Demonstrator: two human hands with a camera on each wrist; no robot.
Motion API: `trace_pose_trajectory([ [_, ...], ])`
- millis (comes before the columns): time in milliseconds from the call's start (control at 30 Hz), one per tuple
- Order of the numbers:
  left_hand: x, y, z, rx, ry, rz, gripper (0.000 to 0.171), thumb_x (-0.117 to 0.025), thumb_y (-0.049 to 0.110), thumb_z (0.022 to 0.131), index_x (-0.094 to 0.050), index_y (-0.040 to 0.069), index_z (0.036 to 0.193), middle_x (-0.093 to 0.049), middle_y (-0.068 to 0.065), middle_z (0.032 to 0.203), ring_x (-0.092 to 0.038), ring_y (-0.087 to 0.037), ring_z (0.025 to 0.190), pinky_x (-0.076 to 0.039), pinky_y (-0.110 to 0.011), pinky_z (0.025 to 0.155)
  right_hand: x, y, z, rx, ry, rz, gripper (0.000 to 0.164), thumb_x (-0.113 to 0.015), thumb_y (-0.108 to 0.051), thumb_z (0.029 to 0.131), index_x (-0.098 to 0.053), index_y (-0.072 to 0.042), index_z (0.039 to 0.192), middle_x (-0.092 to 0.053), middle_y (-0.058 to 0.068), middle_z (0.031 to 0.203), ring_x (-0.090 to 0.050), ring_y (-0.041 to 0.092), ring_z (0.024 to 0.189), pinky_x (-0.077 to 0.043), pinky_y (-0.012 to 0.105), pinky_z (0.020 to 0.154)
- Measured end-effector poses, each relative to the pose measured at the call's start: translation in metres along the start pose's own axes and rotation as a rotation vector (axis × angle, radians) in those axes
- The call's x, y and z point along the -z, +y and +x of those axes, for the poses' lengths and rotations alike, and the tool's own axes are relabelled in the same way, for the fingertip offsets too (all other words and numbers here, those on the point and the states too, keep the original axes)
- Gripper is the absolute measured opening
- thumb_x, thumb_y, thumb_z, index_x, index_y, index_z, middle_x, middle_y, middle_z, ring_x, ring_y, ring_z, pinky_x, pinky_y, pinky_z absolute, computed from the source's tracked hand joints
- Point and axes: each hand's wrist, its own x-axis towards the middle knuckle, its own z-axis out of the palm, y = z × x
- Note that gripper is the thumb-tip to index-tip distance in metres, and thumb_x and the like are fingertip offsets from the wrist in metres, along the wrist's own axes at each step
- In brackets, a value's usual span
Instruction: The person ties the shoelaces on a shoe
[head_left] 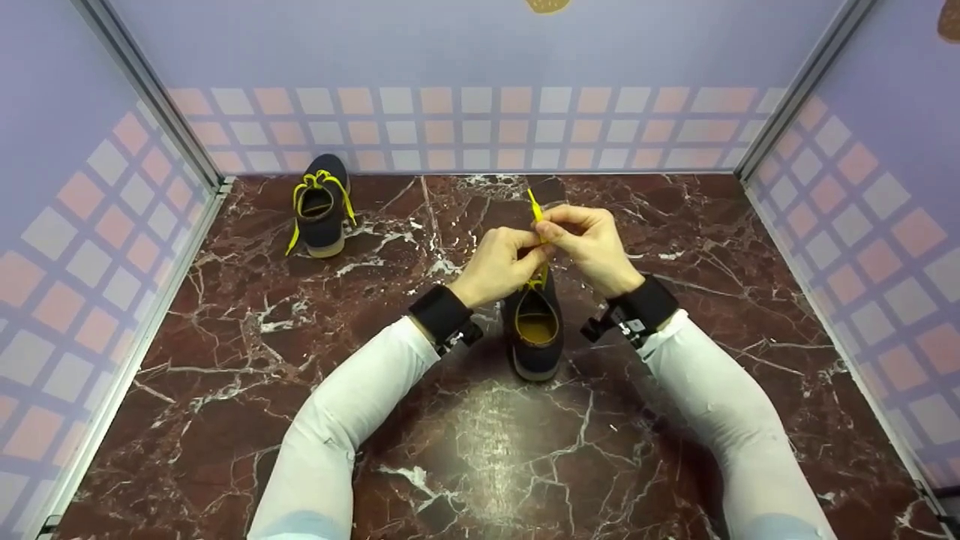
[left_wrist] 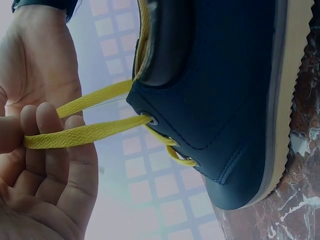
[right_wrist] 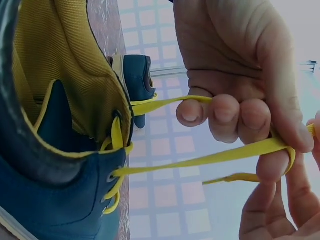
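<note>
Just right of the tabletop's [head_left: 225, 420] middle, a dark shoe [head_left: 535, 330], sole down. Toe toward the far edge, heel toward the near side, long axis nearly square to the far edge. Up from its front, yellow lace [head_left: 537, 206], drawn taut over the toe end and pinched by both left hand [head_left: 501, 262] and right hand [head_left: 589, 244], fingertips close together, with a short end poking past them toward the far edge.

From the left wrist view alone, toothed edge of the sole [left_wrist: 290, 95] along the tabletop, beside the shoe's left flank. From the right wrist view alone, right flank, tongue [right_wrist: 55, 120] inside the opening, and lace bent round a finger.

Near the far left corner, in both head and right wrist views, second shoe [head_left: 324, 232], toe likewise toward the far edge, with yellow laces [head_left: 322, 178] trailing down either side.

Around both wrists, black bands [head_left: 441, 313], then white sleeves [head_left: 322, 420]. Beyond the far edge, checked wall [head_left: 480, 105].
</note>
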Motion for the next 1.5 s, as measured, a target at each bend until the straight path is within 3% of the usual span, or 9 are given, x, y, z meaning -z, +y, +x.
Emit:
trace_pose_trajectory([
  [233,-0.001,-0.005,-0.001,0.034,0.03,-0.03,0.035,-0.068,0.018,0.11,-0.069,0.008,0.076,-0.052,0.009,0.068,-0.045,-0.007,0.061,-0.033,-0.021,0.06,0.012,-0.001,-0.003,-0.149,-0.007,-0.085,0.021,-0.065,-0.004,0.111,-0.082,0.006,0.119,-0.084,-0.005,0.093,-0.07,0.008,0.073,-0.06,0.019,0.067],
  [433,0.0,-0.007,-0.003,0.073,0.04,-0.049,0.04,-0.068,0.022,0.111,-0.072,-0.001,0.078,-0.058,0.009,0.068,-0.048,-0.005,0.061,-0.035,-0.019,0.06,0.023,0.0,-0.007,-0.233,-0.037,-0.185,0.017,-0.071,-0.008,0.109,-0.084,0.001,0.104,-0.078,-0.004,0.08,-0.062,0.006,0.064,-0.056,0.019,0.061],
  [567,0.002,-0.008,-0.003,0.081,0.045,-0.04,0.04,-0.067,0.021,0.112,-0.073,-0.003,0.08,-0.059,0.009,0.068,-0.047,-0.004,0.06,-0.035,-0.019,0.06,0.025,-0.001,-0.009,-0.27,-0.045,-0.214,0.017,-0.071,-0.008,0.107,-0.08,0.005,0.101,-0.077,-0.007,0.081,-0.062,0.004,0.064,-0.055,0.018,0.061],
  [767,0.003,-0.011,-0.002,0.086,0.075,-0.037,0.039,-0.067,0.021,0.112,-0.074,0.0,0.08,-0.061,0.006,0.068,-0.05,-0.008,0.06,-0.036,-0.02,0.061,0.025,-0.003,-0.011,-0.296,-0.082,-0.229,0.014,-0.067,-0.002,0.103,-0.081,0.0,0.099,-0.078,-0.008,0.082,-0.063,0.004,0.069,-0.054,0.018,0.062],
  [967,0.005,-0.012,-0.002,0.086,0.114,-0.026,0.026,-0.071,0.02,0.109,-0.082,0.004,0.092,-0.07,-0.006,0.078,-0.053,-0.013,0.068,-0.038,-0.021,0.064,0.024,0.001,-0.015,-0.304,-0.18,-0.255,0.018,-0.071,-0.002,0.105,-0.078,0.014,0.108,-0.075,-0.003,0.075,-0.063,0.004,0.061,-0.052,0.018,0.057],
  [1200,0.005,-0.01,-0.003,0.066,0.111,-0.01,0.02,-0.074,0.02,0.108,-0.086,0.005,0.103,-0.082,-0.011,0.089,-0.059,-0.013,0.07,-0.042,-0.021,0.066,0.02,0.011,-0.015,-0.289,-0.192,-0.293,0.011,-0.08,-0.003,0.099,-0.083,0.005,0.106,-0.079,-0.009,0.081,-0.061,0.001,0.06,-0.049,0.017,0.052],
  [1367,0.004,-0.008,-0.003,0.059,0.105,0.016,0.019,-0.074,0.021,0.108,-0.087,0.007,0.105,-0.086,-0.01,0.099,-0.07,-0.023,0.078,-0.047,-0.022,0.07,0.019,0.018,-0.013,-0.248,-0.174,-0.317,0.01,-0.082,0.001,0.095,-0.08,0.006,0.104,-0.08,-0.004,0.086,-0.066,0.005,0.068,-0.053,0.018,0.059],
  [1500,0.003,-0.007,-0.005,0.046,0.106,0.053,0.019,-0.076,0.022,0.106,-0.087,0.007,0.106,-0.087,-0.01,0.101,-0.074,-0.025,0.079,-0.049,-0.024,0.072,0.019,0.024,-0.012,-0.243,-0.176,-0.308,0.023,-0.08,0.003,0.096,-0.075,0.005,0.118,-0.08,0.001,0.095,-0.071,0.006,0.079,-0.06,0.019,0.07],
])
